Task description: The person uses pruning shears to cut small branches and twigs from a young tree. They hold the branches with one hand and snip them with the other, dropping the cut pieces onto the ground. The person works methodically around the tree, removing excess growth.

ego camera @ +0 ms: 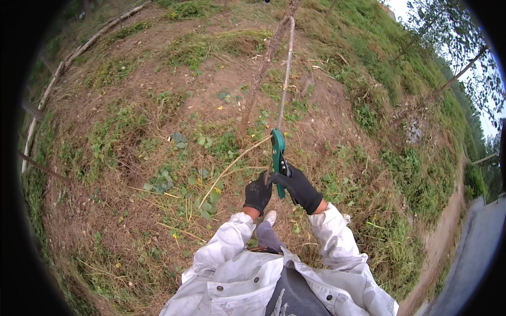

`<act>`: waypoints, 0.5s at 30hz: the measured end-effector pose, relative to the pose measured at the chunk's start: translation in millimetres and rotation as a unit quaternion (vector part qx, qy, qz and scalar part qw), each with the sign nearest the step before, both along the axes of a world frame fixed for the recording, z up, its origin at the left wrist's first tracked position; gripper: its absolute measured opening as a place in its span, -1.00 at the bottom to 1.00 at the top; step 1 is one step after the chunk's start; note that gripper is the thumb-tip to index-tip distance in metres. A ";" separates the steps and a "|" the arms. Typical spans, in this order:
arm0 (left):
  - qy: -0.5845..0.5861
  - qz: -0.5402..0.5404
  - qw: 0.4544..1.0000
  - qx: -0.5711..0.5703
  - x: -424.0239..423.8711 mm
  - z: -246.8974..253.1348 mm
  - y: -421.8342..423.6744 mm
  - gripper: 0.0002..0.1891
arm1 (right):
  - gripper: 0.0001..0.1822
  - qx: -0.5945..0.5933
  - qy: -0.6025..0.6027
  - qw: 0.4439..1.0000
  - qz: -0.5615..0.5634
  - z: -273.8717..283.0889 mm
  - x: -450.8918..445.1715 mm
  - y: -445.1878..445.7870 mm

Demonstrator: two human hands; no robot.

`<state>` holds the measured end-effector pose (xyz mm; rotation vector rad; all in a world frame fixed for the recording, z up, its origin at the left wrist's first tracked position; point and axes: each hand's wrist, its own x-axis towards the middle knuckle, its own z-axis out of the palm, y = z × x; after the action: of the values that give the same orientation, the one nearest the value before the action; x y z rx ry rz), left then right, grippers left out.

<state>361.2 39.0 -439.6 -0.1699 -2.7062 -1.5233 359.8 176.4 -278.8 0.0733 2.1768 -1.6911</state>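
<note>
Both hands wear black gloves. My right hand (300, 189) is closed around the handles of green-handled pruning shears (278, 146), which stand upright with their upper end beside a thin branch. Close on its left, my left hand (259, 192) grips the lower end of a cut-looking branch near the shears' handles. A long pale branch (286, 75) rises from the top of the shears towards a slim tree trunk (263, 71). From the shears a thin, dry side twig (233, 162) slants down to the left. The blades' exact position is hard to tell.
Dry grass, bare soil and low green weeds (160, 179) cover the ground. A pale log (47, 93) curves along the left. Thick green growth (411, 170) stands on the right, beyond it a dirt strip and a grey paved surface (470, 252). A leaning tree (446, 85) is at upper right.
</note>
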 end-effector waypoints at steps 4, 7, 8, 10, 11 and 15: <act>-0.006 0.005 1.000 0.008 0.3 -0.2 -2.8 -0.69 | -0.65 -0.033 -0.009 0.999 0.012 -0.2 6.6 -4.4; -0.010 -0.005 1.000 0.003 -1.8 1.0 -7.0 -0.68 | -0.72 -0.067 -0.007 0.998 0.008 -15.3 25.5 -9.3; -0.006 -0.012 1.000 0.002 -2.5 0.8 -6.9 -0.68 | -0.71 -0.078 -0.022 0.997 0.003 -32.9 30.6 -3.8; 0.032 -0.011 0.999 -0.002 -2.6 -14.0 -6.5 -0.67 | -0.74 -0.075 -0.033 0.997 0.003 -42.4 41.0 -6.4; 0.051 -0.012 0.999 -0.004 -2.5 -21.2 -5.4 -0.66 | -0.73 -0.097 -0.053 0.994 -0.007 -46.1 47.1 -7.7; 0.011 -0.012 0.994 0.105 0.7 -42.4 -1.9 -0.63 | -0.68 -0.183 -0.105 0.977 -0.040 -29.1 63.5 -11.6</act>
<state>361.9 37.1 -482.0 -0.2112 -2.5132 -1.7875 423.3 164.8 -307.9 0.2316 1.7052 -2.0010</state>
